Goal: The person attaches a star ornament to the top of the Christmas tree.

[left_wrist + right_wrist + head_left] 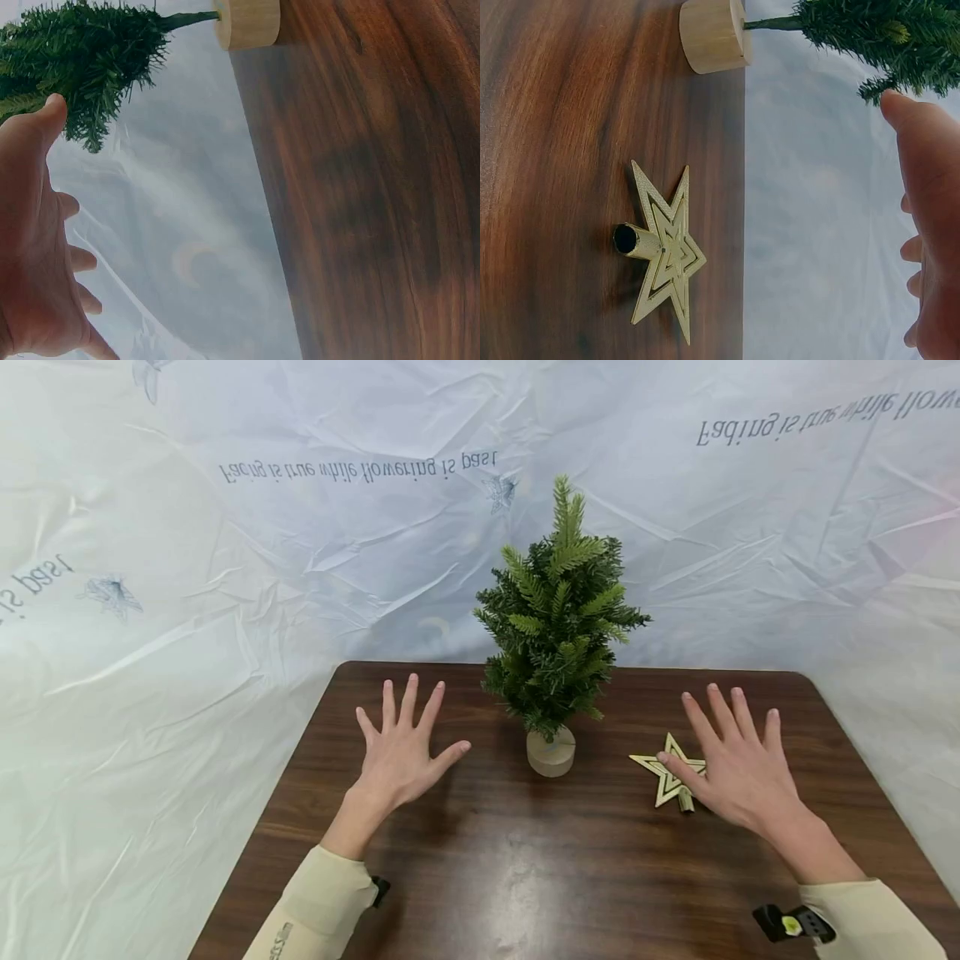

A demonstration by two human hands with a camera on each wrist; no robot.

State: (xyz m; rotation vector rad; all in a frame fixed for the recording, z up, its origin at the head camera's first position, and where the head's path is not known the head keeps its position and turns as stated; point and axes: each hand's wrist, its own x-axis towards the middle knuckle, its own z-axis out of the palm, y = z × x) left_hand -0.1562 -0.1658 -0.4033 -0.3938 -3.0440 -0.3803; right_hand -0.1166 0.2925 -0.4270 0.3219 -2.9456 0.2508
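A small artificial Christmas tree (558,627) stands upright on a round wooden base (551,755) near the middle of the table. To its right lies a gold star tree topper (671,255), its hollow tube pointing toward the near side. My left hand (401,756) is spread over the table left of the tree, palm down, holding nothing. Fingers splayed, my right hand (746,768) hovers at the star's right, and its thumb overlaps part of the star in the head view. The right wrist view shows a gap between that hand and the star.
The dark wood-grain table (480,860) has rounded far corners. Behind and beside it hangs a pale, wrinkled plastic sheet (337,552) printed with upside-down lettering. Both forearms wear cream sleeves (318,902), and a black strap (795,924) sits at the right wrist.
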